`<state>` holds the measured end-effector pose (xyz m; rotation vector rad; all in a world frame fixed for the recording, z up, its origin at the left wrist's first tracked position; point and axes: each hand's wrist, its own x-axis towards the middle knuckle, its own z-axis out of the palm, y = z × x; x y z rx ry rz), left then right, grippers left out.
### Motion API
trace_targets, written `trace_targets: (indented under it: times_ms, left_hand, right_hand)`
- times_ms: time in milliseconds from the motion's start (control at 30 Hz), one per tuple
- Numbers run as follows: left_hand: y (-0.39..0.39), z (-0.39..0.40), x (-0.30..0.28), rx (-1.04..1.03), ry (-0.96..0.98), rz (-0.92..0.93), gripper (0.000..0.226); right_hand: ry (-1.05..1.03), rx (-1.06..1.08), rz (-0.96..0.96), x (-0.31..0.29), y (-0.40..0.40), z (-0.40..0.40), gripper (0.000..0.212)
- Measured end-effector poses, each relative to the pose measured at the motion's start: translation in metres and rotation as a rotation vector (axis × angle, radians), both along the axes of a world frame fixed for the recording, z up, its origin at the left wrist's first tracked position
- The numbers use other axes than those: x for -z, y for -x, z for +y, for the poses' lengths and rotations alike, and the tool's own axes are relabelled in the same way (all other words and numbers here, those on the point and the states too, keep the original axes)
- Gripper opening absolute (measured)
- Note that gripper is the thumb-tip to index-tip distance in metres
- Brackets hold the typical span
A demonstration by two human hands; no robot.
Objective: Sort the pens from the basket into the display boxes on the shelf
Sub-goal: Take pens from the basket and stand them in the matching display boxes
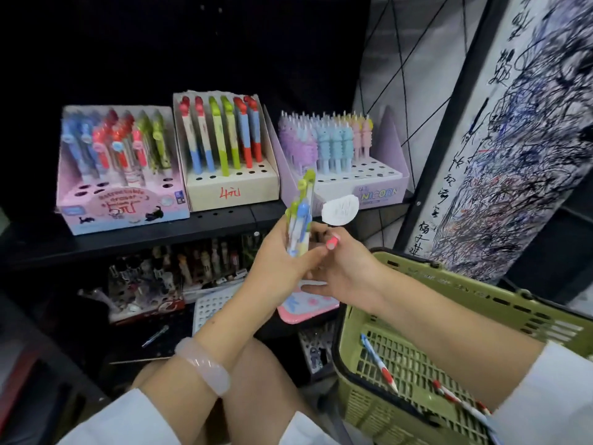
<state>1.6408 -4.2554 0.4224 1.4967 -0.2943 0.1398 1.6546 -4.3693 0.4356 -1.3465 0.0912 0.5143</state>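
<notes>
Three display boxes (231, 149) stand on the shelf (224, 216). Below them, the left hand (282, 261) grips a bunch of pens (300, 216) upright (green and blue tops); the right hand (343, 268) pinches a pink-tipped pen (332, 241). Two pens (378, 362) lie in the green basket (481, 303).

Light is falling from above and in front, brightening the display boxes (224, 155) and both forearms, while the back of the shelf (128, 232) is sinking into near-black. The lower shelf is lying in dim shadow (its contents are hard to make out). The wide lens is bending straight lines toward the edges, and the scribbled panel (513, 139) at right is smearing slightly. Fine print on the boxes is blurring; colours are looking saturated.
</notes>
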Motion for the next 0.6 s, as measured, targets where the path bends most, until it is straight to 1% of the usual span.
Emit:
trace_targets:
  times_ms: [67,133,167,233,267,300,367,400,433,467,500,533,600]
  left_hand:
    - [0.001,0.006,-0.001,-0.022,-0.016,-0.021,0.040]
    - [0.001,0.014,-0.001,-0.117,-0.015,-0.029,0.037]
    - [0.001,0.019,-0.002,-0.165,0.005,-0.028,0.035]
    - [-0.001,0.032,-0.005,-0.241,0.026,-0.028,0.030]
    - [-0.002,0.039,-0.006,-0.270,0.013,-0.028,0.027]
    - [-0.003,0.046,-0.008,-0.287,0.001,-0.024,0.024]
    - [-0.005,0.061,-0.013,-0.286,0.004,-0.009,0.019]
    - [-0.006,0.068,-0.015,-0.272,0.017,-0.003,0.018]
    - [-0.007,0.074,-0.017,-0.252,0.027,0.000,0.016]
    - [-0.007,0.081,-0.019,-0.227,0.031,-0.001,0.014]
    - [-0.007,0.086,-0.020,-0.197,0.027,-0.003,0.013]
    - [-0.006,0.090,-0.021,-0.167,0.022,-0.006,0.014]
    - [-0.005,0.098,-0.020,-0.128,0.029,-0.015,0.016]
  right_hand:
    - [-0.041,-0.047,0.033,0.001,-0.004,0.014,0.050]
    - [-0.012,-0.125,0.042,-0.001,-0.003,0.025,0.050]
    - [0.051,-0.173,0.036,-0.002,-0.002,0.029,0.051]
    - [0.204,-0.266,0.022,-0.002,-0.001,0.031,0.071]
    - [0.286,-0.304,-0.014,-0.003,0.000,0.030,0.078]
    - [0.369,-0.320,-0.074,-0.007,0.001,0.031,0.078]
    - [0.559,-0.252,-0.269,-0.017,0.002,0.030,0.065]
    - [0.639,-0.173,-0.394,-0.023,-0.001,0.030,0.058]
    - [0.675,-0.090,-0.523,-0.028,-0.006,0.032,0.050]
    - [0.652,-0.028,-0.635,-0.033,-0.012,0.034,0.042]
    - [0.587,-0.007,-0.716,-0.038,-0.017,0.038,0.034]
    - [0.520,-0.035,-0.770,-0.042,-0.019,0.044,0.027]
    - [0.420,-0.181,-0.816,-0.047,-0.022,0.057,0.028]
